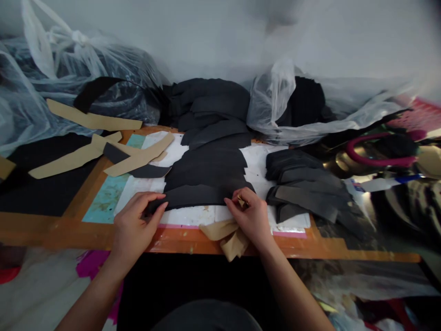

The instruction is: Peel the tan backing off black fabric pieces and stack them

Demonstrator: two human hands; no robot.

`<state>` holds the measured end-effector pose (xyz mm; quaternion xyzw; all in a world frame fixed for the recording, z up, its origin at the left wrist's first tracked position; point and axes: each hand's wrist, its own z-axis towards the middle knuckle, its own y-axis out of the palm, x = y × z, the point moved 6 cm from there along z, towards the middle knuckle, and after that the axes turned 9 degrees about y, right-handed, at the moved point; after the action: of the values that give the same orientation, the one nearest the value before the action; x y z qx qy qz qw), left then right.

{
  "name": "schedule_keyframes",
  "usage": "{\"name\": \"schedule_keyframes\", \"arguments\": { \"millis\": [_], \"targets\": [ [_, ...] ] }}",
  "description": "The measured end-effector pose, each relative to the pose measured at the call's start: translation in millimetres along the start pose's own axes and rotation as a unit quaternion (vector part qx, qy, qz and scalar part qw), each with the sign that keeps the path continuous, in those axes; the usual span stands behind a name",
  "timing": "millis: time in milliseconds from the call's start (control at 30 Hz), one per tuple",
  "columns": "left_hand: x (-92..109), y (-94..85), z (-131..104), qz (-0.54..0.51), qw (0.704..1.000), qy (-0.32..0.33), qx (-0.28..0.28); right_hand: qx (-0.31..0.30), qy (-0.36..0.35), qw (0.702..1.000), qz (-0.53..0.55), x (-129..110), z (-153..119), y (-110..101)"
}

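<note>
Overlapping black pieces (206, 170) lie in a fanned row at the middle of the table. My left hand (139, 220) pinches the left end of the nearest black piece (195, 195) between thumb and fingertips. At its right end, my right hand (250, 211) has thumb and index finger at the edge, and a crumpled tan piece (234, 241) is held in its curled fingers and hangs over the table's front edge. Several curved tan strips (141, 155) are scattered to the left. More dark pieces (303, 186) are layered at the right.
Clear plastic bags with black material stand at the back left (117, 69) and back right (275, 101). A magenta-handled tool (379, 161), a white and blue pen (389, 184) and a pink basket (420, 115) are on the right. White paper (138, 188) covers part of the orange-brown table (93, 234).
</note>
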<state>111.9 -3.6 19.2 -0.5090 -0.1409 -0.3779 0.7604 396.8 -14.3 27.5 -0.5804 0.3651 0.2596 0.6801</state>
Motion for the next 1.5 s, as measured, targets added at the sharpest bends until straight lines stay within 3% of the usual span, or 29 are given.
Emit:
{"name": "schedule_keyframes", "arguments": {
  "millis": [367, 900, 1167, 1267, 1367, 1500],
  "targets": [
    [-7, -3.7, -7, -0.014, 0.998, -0.061, 0.011, -0.012, -0.003, 1.0, 0.0, -2, -1, -1],
    [-2, 0.4, -3, 0.027, 0.999, -0.023, -0.022, -0.011, -0.032, 0.996, -0.082, -2, -1, 4],
    [2, 0.2, -4, 0.087, 0.995, -0.021, -0.035, -0.006, -0.043, 0.972, -0.229, -9, -1, 7],
    [-4, -5.9, -4, 0.151, 0.986, -0.063, -0.032, 0.006, -0.018, 0.949, -0.313, -6, 5, -1],
    [-7, -7.0, -4, 0.142, 0.986, -0.059, -0.057, 0.016, 0.0, 0.937, -0.349, -6, 8, -8],
    [-7, -7.7, -9, 0.067, 0.996, -0.031, -0.05, -0.012, -0.079, 0.957, -0.28, -30, -2, 2]
  ]
}}
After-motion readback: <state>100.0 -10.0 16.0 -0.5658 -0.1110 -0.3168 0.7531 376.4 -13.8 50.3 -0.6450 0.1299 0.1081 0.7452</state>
